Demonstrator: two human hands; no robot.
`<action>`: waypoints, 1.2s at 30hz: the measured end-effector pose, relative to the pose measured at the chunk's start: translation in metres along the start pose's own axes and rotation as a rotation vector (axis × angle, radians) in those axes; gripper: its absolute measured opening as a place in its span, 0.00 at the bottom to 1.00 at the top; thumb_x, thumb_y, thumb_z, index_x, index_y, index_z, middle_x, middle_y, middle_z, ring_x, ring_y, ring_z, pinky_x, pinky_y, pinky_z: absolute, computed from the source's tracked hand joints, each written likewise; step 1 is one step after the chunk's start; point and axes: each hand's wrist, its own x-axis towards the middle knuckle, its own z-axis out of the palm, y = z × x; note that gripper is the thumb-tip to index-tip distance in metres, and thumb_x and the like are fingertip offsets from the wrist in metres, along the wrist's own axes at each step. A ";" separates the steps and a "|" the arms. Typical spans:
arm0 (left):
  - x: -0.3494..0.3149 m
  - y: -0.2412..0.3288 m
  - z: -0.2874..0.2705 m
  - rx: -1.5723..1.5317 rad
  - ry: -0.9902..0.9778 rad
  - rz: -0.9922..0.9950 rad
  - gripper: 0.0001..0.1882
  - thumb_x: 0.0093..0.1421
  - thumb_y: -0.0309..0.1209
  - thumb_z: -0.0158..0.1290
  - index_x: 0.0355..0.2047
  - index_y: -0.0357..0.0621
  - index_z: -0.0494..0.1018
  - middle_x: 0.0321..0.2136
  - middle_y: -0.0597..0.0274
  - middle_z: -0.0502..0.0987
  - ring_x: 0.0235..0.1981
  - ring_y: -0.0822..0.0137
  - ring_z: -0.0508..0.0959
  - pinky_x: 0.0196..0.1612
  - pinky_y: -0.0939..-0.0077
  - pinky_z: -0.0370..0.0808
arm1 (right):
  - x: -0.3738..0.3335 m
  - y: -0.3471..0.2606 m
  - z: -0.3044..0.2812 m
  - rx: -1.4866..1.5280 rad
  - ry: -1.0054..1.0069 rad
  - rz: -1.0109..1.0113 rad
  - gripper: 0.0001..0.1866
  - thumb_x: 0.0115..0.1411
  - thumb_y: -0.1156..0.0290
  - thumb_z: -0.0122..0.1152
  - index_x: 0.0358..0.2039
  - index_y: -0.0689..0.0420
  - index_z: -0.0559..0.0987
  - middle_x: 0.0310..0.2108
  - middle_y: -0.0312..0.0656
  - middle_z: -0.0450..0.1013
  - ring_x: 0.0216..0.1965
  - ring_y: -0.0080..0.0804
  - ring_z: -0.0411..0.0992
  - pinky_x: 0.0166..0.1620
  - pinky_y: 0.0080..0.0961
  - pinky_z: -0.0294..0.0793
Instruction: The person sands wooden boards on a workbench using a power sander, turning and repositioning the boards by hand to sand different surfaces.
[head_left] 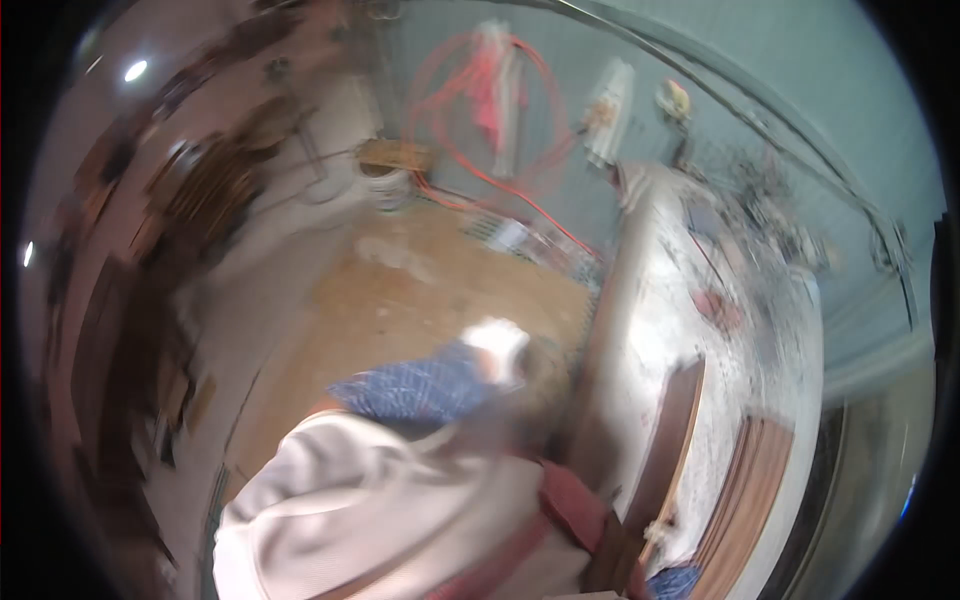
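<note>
My left hand (497, 350), in a white glove below a blue checked sleeve cover, hangs in front of my body over the tan floor sheet. Motion smears its fingers, and I cannot make out anything in it. At the lower right, my right hand (656, 540) shows only in part, also white-gloved, with a blue cuff beneath it. Its fingers lie over the edge of a long brown board (672, 430), which stands tilted on the white-topped table (650, 330). The board's near end is hidden by my pinkish-beige clothing.
Several brown strips (745, 490) lie stacked at the table's right side. A reddish item (718, 308) and blurred clutter rest farther back. Orange hose (545, 210) hangs on the pale wall, above a white bucket (385, 188). Dark boards (205, 185) are piled at left.
</note>
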 end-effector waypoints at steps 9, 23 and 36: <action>-0.011 0.014 -0.031 0.007 0.017 0.189 0.29 0.41 0.39 0.67 0.46 0.49 0.74 0.46 0.51 0.74 0.49 0.43 0.74 0.53 0.53 0.77 | 0.041 0.033 0.062 -0.799 0.782 0.325 0.38 0.65 0.47 0.62 0.68 0.60 0.69 0.60 0.64 0.72 0.64 0.60 0.68 0.67 0.44 0.66; -0.059 0.309 0.086 0.281 -0.521 1.110 0.22 0.52 0.36 0.62 0.49 0.50 0.77 0.51 0.54 0.73 0.56 0.48 0.72 0.52 0.54 0.80 | -0.163 0.082 0.191 -0.885 0.963 0.677 0.38 0.66 0.52 0.58 0.70 0.61 0.64 0.75 0.49 0.57 0.75 0.54 0.53 0.75 0.54 0.46; 0.251 0.357 0.085 0.188 -0.155 0.870 0.30 0.47 0.42 0.67 0.51 0.44 0.77 0.41 0.45 0.80 0.42 0.48 0.82 0.45 0.56 0.80 | -0.162 0.059 0.181 -0.902 0.976 0.690 0.38 0.63 0.55 0.62 0.69 0.60 0.65 0.74 0.47 0.59 0.74 0.53 0.54 0.75 0.55 0.47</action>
